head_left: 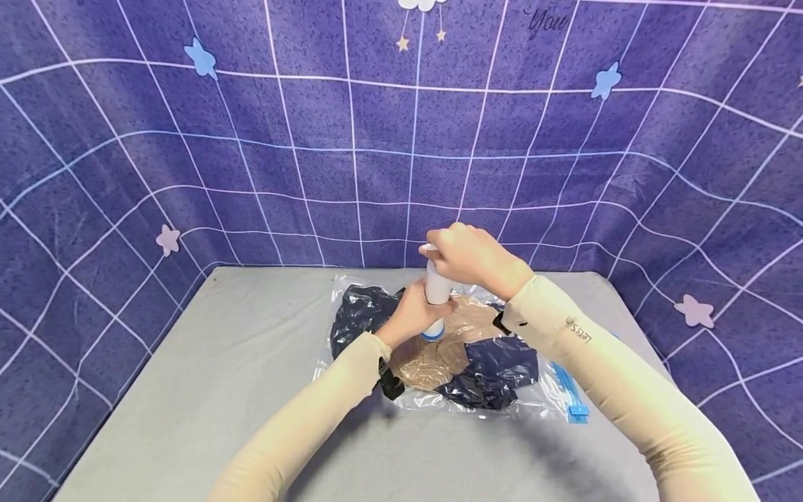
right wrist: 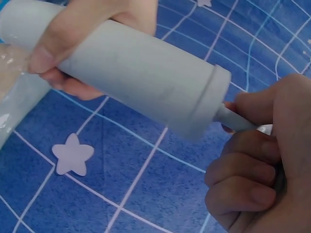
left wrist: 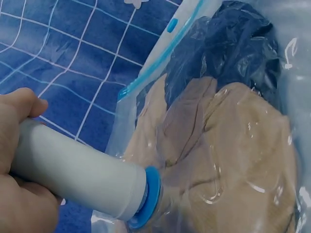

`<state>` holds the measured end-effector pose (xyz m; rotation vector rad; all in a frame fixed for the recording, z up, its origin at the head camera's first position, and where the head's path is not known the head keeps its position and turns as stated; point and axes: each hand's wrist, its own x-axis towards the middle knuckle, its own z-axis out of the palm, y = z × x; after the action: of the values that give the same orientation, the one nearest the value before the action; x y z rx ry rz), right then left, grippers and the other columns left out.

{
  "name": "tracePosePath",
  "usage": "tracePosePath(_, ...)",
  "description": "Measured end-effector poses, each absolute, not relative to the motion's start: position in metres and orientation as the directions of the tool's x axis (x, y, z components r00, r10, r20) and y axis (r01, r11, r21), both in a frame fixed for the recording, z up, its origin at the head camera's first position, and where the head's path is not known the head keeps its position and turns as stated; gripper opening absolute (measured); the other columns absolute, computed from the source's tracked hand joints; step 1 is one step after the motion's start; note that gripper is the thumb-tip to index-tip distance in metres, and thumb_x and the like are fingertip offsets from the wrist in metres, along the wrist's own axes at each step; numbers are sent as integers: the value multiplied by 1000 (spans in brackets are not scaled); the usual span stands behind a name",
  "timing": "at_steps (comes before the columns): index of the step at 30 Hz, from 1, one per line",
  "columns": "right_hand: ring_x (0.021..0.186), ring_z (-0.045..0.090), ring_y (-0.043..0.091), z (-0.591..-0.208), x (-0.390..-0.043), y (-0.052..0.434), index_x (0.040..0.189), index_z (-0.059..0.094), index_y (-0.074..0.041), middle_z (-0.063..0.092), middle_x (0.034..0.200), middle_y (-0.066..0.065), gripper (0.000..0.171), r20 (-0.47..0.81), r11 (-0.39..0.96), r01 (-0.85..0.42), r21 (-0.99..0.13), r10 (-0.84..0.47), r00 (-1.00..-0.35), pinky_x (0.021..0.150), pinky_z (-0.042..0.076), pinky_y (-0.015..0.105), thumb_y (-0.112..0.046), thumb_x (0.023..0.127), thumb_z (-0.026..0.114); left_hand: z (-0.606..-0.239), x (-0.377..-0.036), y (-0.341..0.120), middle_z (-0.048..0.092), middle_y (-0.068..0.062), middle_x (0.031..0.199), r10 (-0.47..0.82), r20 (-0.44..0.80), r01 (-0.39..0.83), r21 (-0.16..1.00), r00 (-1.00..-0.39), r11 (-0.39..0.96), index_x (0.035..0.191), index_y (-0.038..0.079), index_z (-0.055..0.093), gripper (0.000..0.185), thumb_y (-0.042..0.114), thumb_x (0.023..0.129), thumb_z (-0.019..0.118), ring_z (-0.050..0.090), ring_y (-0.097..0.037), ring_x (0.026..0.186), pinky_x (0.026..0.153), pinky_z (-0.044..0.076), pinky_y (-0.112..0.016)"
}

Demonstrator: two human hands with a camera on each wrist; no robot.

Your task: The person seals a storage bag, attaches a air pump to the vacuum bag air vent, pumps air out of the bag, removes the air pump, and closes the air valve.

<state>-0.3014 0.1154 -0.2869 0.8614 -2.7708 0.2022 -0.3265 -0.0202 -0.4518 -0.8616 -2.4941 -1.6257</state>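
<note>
A white hand pump (head_left: 438, 284) with a blue ring at its base stands on a clear vacuum storage bag (head_left: 408, 399). My left hand (head_left: 410, 312) grips the pump's barrel, fingers wrapped round it. Above it, my right hand (head_left: 473, 254) holds the pump's handle, its fingers curled in the right wrist view around the handle by the thin rod (right wrist: 238, 118). Inside the bag lie folded clothes: a tan garment (left wrist: 243, 141) in the middle and dark ones (head_left: 502, 362) at the sides. The blue base (left wrist: 151, 196) meets the bag over the tan garment.
The bag lies on a pale grey table cover (head_left: 207, 390). A blue zip slider (head_left: 578, 414) sits at the bag's right end. A purple-blue curtain (head_left: 389, 174) with a grid and stars rises behind and at both sides.
</note>
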Motion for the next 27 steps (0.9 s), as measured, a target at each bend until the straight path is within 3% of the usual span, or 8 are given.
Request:
tracePosePath(8, 56, 46, 17, -265, -299, 116, 73, 52, -15, 47, 63, 0, 35, 272, 827, -557, -73, -521, -809, 51, 43, 35, -30, 103, 60, -454, -327, -22, 73, -9, 99, 461, 277, 428, 865, -843, 261, 119, 4, 61, 35, 16, 90, 76, 68, -14, 85, 83, 58, -33)
tracePosePath(14, 62, 57, 22, -235, -295, 111, 75, 56, -15, 57, 68, 1, 33, 331, 859, -511, -37, -472, -817, 59, 52, 43, -33, 103, 59, -454, -326, -24, 69, -11, 104, 463, 261, 399, 888, -847, 228, 126, 5, 56, 39, 13, 92, 75, 68, -18, 91, 87, 57, -38)
tracePosePath(21, 64, 64, 33, -227, -294, 112, 76, 53, -12, 54, 65, 5, 33, 411, 873, -489, 4, -447, -795, 64, 57, 55, -30, 104, 54, -455, -326, -25, 69, -12, 105, 470, 257, 391, 895, -844, 213, 124, 4, 56, 37, 7, 91, 74, 67, -19, 92, 88, 58, -38)
tracePosePath(24, 64, 64, 34, -239, -295, 113, 79, 55, -11, 55, 65, 6, 34, 376, 867, -498, -4, -460, -804, 63, 58, 57, -31, 105, 52, -455, -325, -25, 70, -12, 104, 476, 248, 384, 899, -843, 211, 125, 4, 56, 37, 5, 91, 73, 67, -18, 90, 87, 58, -37)
tracePosePath(27, 67, 66, 29, -254, -299, 111, 84, 62, -10, 61, 71, 7, 37, 265, 855, -515, -52, -486, -833, 65, 60, 51, -37, 107, 53, -454, -325, -25, 70, -13, 103, 480, 235, 368, 907, -846, 205, 124, 3, 56, 38, 5, 91, 74, 67, -17, 89, 86, 58, -37)
